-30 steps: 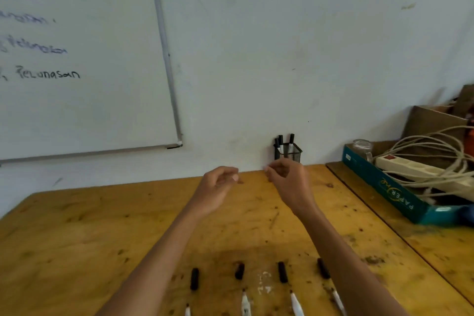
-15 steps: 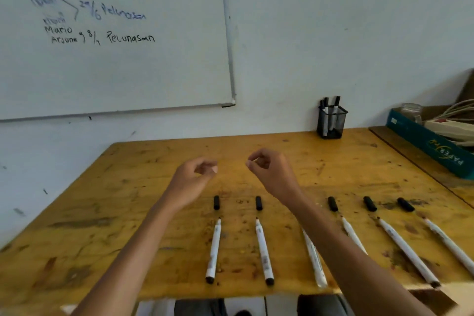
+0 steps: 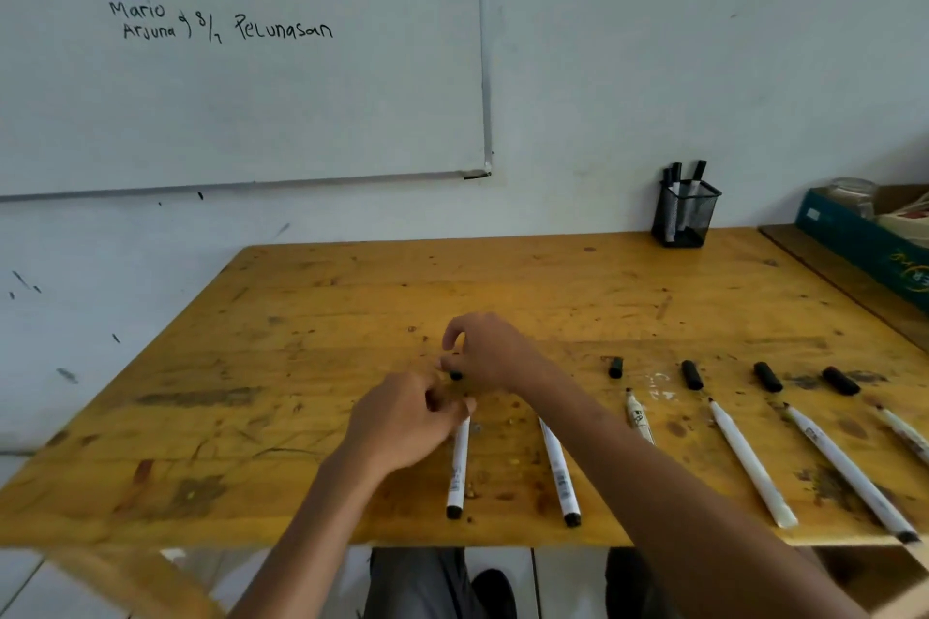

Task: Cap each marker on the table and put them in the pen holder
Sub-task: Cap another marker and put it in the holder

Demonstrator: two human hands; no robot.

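Several uncapped white markers lie in a row near the front edge of the wooden table (image 3: 311,317), each with a black cap beyond its tip. My left hand (image 3: 407,422) pinches the tip end of the leftmost marker (image 3: 458,462), which still rests on the table. My right hand (image 3: 490,354) closes its fingertips on that marker's black cap (image 3: 455,373). The second marker (image 3: 558,473) lies just to the right, its cap hidden under my right hand. The black mesh pen holder (image 3: 684,216) stands at the back right with a few capped markers in it.
Loose caps (image 3: 692,374) and more markers (image 3: 751,462) fill the table's right half; my right forearm covers part of one marker (image 3: 638,415). A teal box (image 3: 869,246) sits on a second table at the right. A whiteboard (image 3: 241,65) hangs on the wall.
My view dropped from the pen holder to the marker row. Both hands came down from mid-air onto the leftmost marker and its cap.
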